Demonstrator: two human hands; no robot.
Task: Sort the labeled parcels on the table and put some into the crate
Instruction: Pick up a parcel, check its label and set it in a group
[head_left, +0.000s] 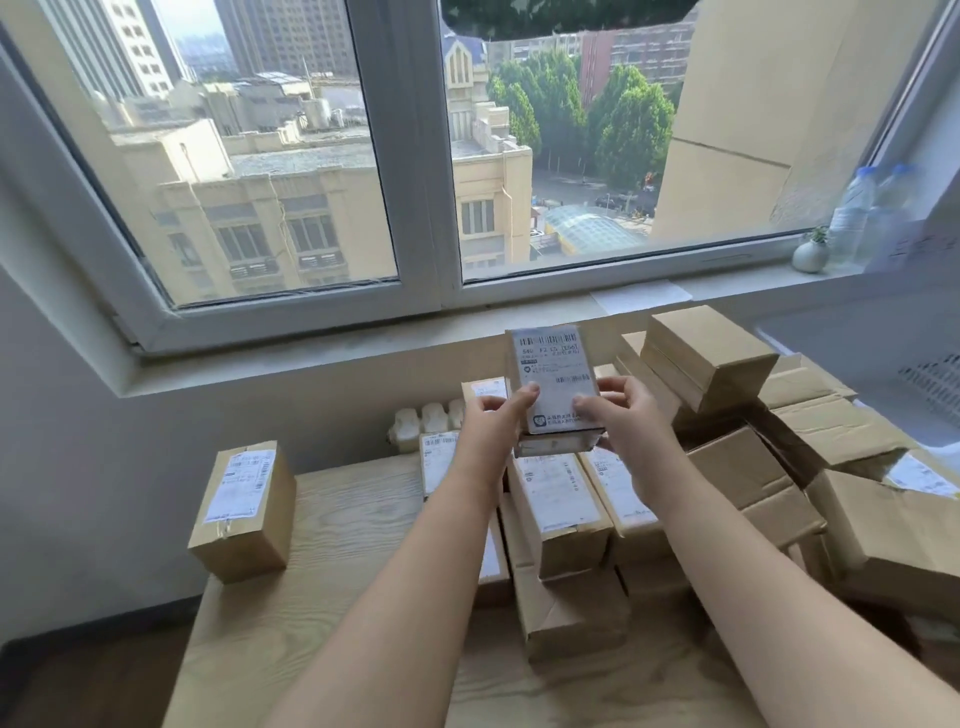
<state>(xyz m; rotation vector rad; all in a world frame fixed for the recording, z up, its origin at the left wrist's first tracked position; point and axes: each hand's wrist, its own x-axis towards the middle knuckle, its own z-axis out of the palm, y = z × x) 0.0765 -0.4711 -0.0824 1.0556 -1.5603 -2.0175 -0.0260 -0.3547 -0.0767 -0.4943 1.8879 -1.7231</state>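
Nearest, at the bottom of the frame, lay the pale wooden table (322, 597), with both forearms reaching up over it. At its left edge one labelled box (244, 509) stood alone, apart from the rest. In the lower centre a stack (561, 514) of labelled boxes lay close together, labels up, under the hands. Above the stack, at the centre of the frame, the parcel (553, 374) was held clear of the others, its white label facing the camera. The left hand (494, 415) gripped its left side, thumb curled onto the label; the right hand (623, 410) gripped the right side the same way, fingers wrapped behind. To the right a pile (711, 364) of brown boxes climbed toward the sill (753, 288). Behind the hands a white radiator (423, 418) showed. At the upper right, on the sill, stood a small vase (809, 255) and two bottles (852, 218), before the window (405, 156).
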